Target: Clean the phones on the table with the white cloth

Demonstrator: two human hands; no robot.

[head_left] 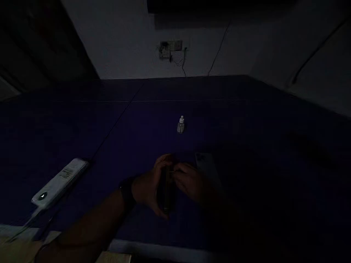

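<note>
My left hand (149, 184), with a dark band on its wrist, is closed around a dark, phone-sized slab (167, 191). The slab is held on its side, a narrow edge facing up. At the upper part of that edge, my right hand (190, 180) pinches with its fingertips; a small, thin, light thing shows there, too dim to name. Beside my right hand a grey phone (210, 168) lies flat, its camera block at the far end and its near part lost in shadow. Beyond both hands stands a small clear bottle with a white cap (181, 125).
A long white extension board (61, 182) lies to the left, its cord running toward the near edge. A dark cable (117, 120) crosses the dark blue surface. Wall sockets (171, 50) with plugs are at the back. The right side is very dark.
</note>
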